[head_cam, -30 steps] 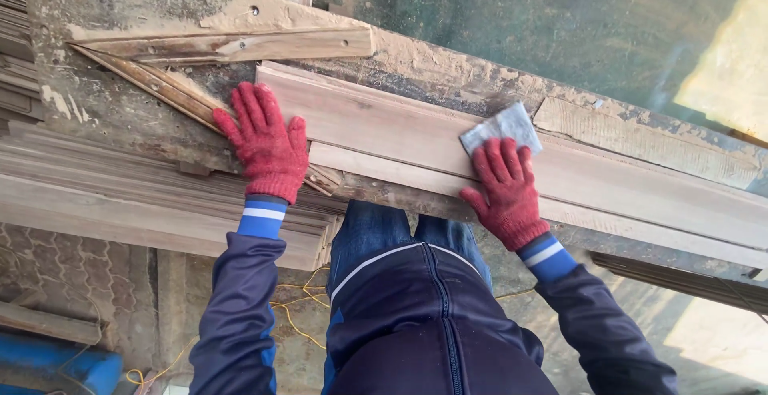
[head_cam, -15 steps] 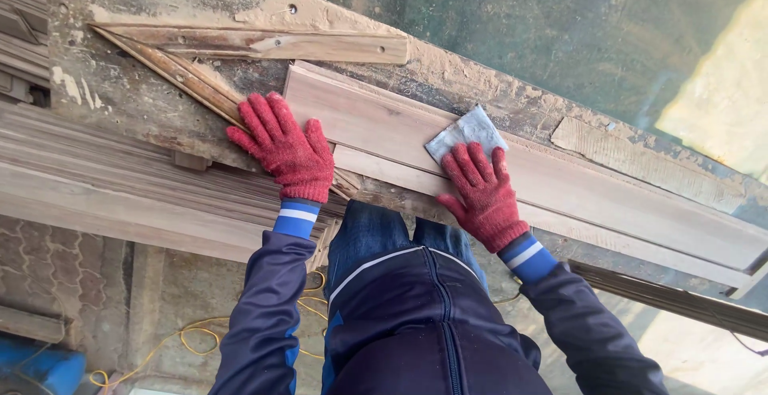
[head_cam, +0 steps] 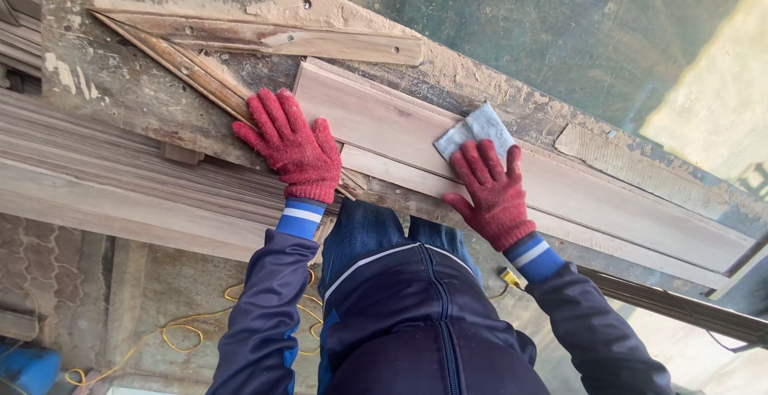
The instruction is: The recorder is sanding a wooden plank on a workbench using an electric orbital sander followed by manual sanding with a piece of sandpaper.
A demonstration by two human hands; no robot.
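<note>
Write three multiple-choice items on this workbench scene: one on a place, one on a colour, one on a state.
1. Where is the grey sanding sheet?
A. on the floor
B. on the long board, under the right hand
C. under the left hand

2. What colour are the gloves?
A. red
B. yellow
C. white

3. How does the left hand rest?
A. clenched in a fist
B. gripping a hammer
C. flat, fingers spread

Answers: B, the right hand presses the sheet onto the long board; A, both gloves are red; C, the left hand lies flat at the board's end.

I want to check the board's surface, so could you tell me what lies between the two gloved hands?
In the head view, only bare board lies between the left hand and the right hand, which presses the grey sanding sheet.
</note>
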